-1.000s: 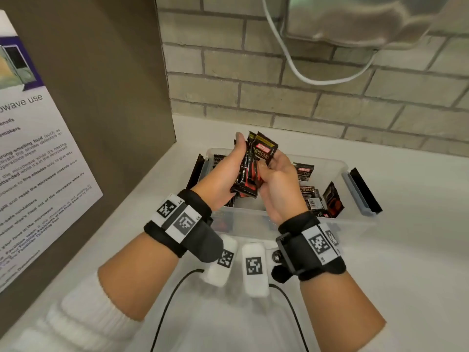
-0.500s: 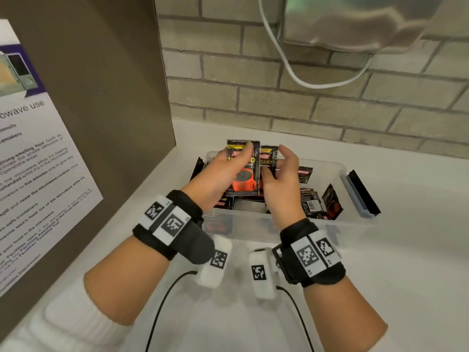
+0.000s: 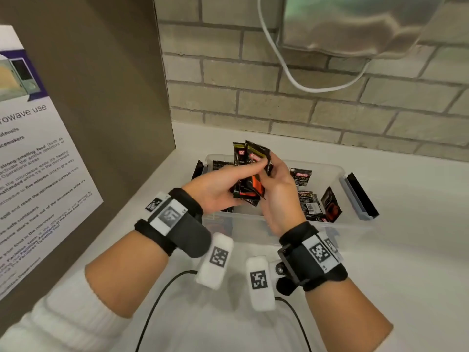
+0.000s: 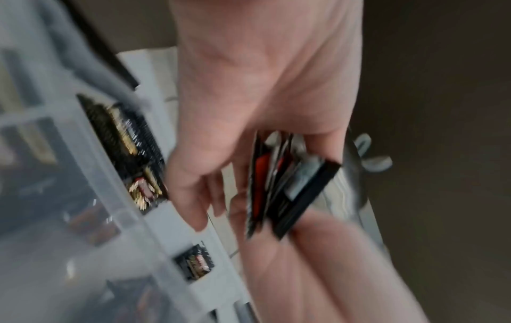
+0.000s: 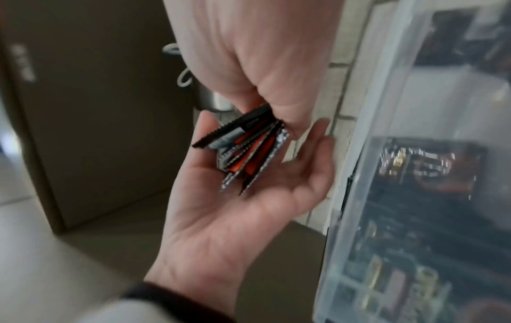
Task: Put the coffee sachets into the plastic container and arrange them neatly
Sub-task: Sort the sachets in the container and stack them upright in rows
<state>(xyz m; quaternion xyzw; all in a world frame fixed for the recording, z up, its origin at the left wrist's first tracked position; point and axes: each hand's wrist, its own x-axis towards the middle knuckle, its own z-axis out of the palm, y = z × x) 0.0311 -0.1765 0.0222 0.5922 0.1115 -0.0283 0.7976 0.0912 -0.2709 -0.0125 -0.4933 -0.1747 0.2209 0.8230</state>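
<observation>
Both hands hold one stack of black and orange coffee sachets (image 3: 250,174) just above the clear plastic container (image 3: 256,231). My left hand (image 3: 225,182) cups the stack from the left, its thumb lying across the top sachet. My right hand (image 3: 278,185) pinches the stack from the right. In the left wrist view the sachets (image 4: 290,185) stand edge-on between my left hand (image 4: 249,109) and the right fingers (image 4: 318,251). In the right wrist view the fanned sachets (image 5: 249,150) rest with their lower edges in the left palm (image 5: 235,218). Loose sachets (image 3: 309,203) lie inside the container at the right.
The container sits on a white counter (image 3: 406,250), with grey-blue latches (image 3: 359,196) at its ends. A brown panel with a microwave notice (image 3: 38,174) stands close on the left. Behind is a brick wall (image 3: 330,110), with a white cable (image 3: 304,85) and a metal appliance (image 3: 355,24) overhead.
Half a second ago the sachets were held flat, faces toward the head camera. The hands have since closed together and turned the stack edge-on and tilted, slightly lower over the container.
</observation>
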